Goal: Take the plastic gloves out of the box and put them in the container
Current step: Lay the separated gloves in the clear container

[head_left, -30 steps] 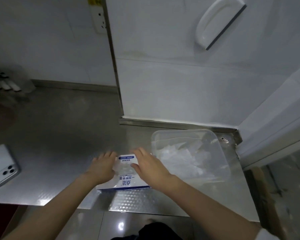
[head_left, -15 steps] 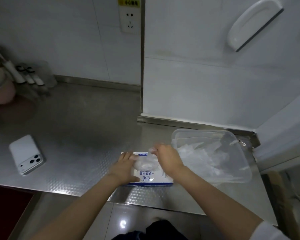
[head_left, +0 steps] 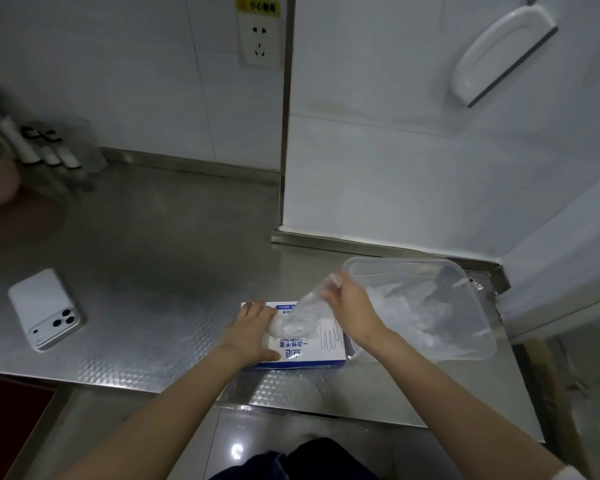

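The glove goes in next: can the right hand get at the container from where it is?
Probably yes. The right hand, pinching a glove drawn up from the box, is right beside the container's open rim. It has no lid on, and nothing lies between them.

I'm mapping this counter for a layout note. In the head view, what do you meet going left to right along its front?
White phone → left hand → plastic glove → right hand → clear container. The glove box is left out: it lies under the left hand and the glove.
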Motion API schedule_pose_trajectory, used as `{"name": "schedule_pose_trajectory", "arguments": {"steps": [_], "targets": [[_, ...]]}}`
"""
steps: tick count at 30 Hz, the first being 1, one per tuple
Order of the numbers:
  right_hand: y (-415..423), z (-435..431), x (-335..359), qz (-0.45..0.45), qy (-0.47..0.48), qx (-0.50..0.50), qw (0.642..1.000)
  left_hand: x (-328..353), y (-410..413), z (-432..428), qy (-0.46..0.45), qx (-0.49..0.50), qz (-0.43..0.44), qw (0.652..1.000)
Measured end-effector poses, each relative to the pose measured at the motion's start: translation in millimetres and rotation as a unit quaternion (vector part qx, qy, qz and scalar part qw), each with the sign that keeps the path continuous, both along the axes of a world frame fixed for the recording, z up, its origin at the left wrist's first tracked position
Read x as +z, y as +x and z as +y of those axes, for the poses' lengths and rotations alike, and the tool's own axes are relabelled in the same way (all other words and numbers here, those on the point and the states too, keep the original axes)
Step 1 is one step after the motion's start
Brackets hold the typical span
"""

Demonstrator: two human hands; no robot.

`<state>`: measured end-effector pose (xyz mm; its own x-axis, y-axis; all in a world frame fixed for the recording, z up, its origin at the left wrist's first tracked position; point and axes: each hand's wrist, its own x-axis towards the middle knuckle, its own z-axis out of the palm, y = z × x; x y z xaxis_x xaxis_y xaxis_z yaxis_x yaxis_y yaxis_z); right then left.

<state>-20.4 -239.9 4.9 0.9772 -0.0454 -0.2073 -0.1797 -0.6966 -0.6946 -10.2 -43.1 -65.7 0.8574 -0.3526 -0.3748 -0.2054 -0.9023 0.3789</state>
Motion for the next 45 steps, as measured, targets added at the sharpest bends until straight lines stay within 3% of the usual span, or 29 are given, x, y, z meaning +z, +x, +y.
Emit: {"name": "schedule_pose_trajectory", "arguments": {"steps": [6, 11, 18, 23, 26, 29, 31, 33, 36, 38, 42, 43, 45], "targets": [[9.7, 16.1, -11.1, 0.054, -0.060, 0.039, 0.996, 1.8, 0.3, -1.5, 0.008, 0.004, 0.005, 1.000], [13.9, 14.9, -5.9, -0.020, -0.075, 0.045, 0.996, 5.0, -1.9, -1.7, 0.024, 0.004, 0.004, 1.000], [17.2, -6.4, 13.2, -0.112, -0.018, -0.029, 0.993, 11.4, -2.9, -4.3, 0.043, -0.001, 0.007, 0.999], [33.1, -19.3, 70.0, -0.250, 0.072, -0.101, 0.960, 10.8, -2.7, -6.6, 0.066, -0.011, 0.008, 0.998], [34.3, -29.5, 87.6, -0.241, 0.104, -0.077, 0.962, 14.3, 3.3, -4.8, 0.059, -0.020, 0.029, 0.998], [25.1, -39.0, 83.7, -0.208, 0.103, -0.063, 0.971, 38.2, 17.2, -8.5, -0.097, 0.083, 0.009, 0.992], [16.6, -44.8, 81.2, -0.179, 0.103, -0.047, 0.977, 68.4, 25.5, -14.9, -0.276, 0.189, 0.054, 0.941], [10.8, -49.4, 80.6, -0.146, 0.129, -0.021, 0.981, 92.5, 28.7, -22.1, -0.402, 0.193, 0.150, 0.882], [5.8, -54.1, 79.1, -0.118, 0.166, -0.005, 0.979, 116.3, 24.7, -44.5, -0.411, 0.137, 0.230, 0.872], [3.2, -57.3, 77.2, -0.104, 0.186, -0.015, 0.977, 118.7, 24.1, -57.4, -0.449, 0.172, 0.197, 0.854], [-5.7, -76.1, 64.8, -0.044, 0.273, -0.048, 0.960, 122.7, 25.3, -77.8, -0.521, 0.315, 0.140, 0.781], [-7.2, -80.3, 60.4, -0.027, 0.286, -0.069, 0.955, 123.0, 27.0, -79.4, -0.521, 0.336, 0.119, 0.775], [-7.2, -92.0, 48.2, 0.005, 0.284, -0.135, 0.949, 123.5, 30.3, -84.6, -0.491, 0.348, 0.057, 0.797]]}}
